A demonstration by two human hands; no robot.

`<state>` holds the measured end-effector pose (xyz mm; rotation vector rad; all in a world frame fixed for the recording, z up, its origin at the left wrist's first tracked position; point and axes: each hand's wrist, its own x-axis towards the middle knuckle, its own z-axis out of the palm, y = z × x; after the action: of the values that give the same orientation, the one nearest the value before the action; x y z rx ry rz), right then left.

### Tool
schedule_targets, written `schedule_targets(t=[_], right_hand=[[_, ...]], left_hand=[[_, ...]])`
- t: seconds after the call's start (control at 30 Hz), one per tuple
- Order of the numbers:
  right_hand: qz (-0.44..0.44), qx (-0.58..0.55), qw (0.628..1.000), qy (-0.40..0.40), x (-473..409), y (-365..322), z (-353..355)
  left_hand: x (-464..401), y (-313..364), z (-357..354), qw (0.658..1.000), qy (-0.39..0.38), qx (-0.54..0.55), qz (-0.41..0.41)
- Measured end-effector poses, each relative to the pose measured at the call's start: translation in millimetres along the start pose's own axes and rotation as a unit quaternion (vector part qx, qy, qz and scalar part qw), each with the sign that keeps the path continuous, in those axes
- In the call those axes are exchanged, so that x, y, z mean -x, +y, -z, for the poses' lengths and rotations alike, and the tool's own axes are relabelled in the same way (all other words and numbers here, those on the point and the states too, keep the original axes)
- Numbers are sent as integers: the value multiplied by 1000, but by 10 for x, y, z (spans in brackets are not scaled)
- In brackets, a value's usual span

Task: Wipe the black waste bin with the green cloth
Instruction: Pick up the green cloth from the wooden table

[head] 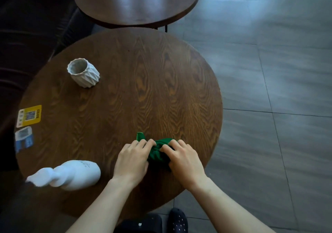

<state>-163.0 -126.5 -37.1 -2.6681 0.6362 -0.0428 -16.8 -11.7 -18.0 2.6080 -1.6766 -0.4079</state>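
Note:
The green cloth (157, 153) lies bunched on the round wooden table (125, 81), near its front right edge. My left hand (132, 158) grips the cloth's left side, fingers curled over it. Pressing on the right side is my right hand (183, 159), with its fingertips dug into the fabric. One corner of the cloth sticks out beyond my left fingers. No black waste bin shows anywhere in the head view.
A white faceted cup (83, 72) stands at the table's far left. A white bottle-shaped vase (71, 175) lies on its side near the front left. Two stickers (28, 115) mark the left edge. A second round table (136, 0) stands behind. Grey floor tiles (269, 88) lie to the right.

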Motion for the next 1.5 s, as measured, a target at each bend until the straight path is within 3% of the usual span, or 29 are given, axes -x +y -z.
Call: schedule_targets(t=[0.3,0.6,0.87,1.13,1.5], right_hand=[[-44,77,993,77,509,-974,940],[-50,127,973,186,1541,-2899,2172],[-24,179,942,282,2135,-4127,3177],[39,218,915,337,2540,-4603,4051],[71,210,887,406,3044,-4523,4752]], left_hand=[[766,45,1055,994,98,-9,-47],[2535,-148,2637,966,232,-7,-109],[3711,-177,3942,933,333,-27,-137],[4269,65,4740,898,413,-39,-147],[4587,725,5294,872,463,-61,-148]])
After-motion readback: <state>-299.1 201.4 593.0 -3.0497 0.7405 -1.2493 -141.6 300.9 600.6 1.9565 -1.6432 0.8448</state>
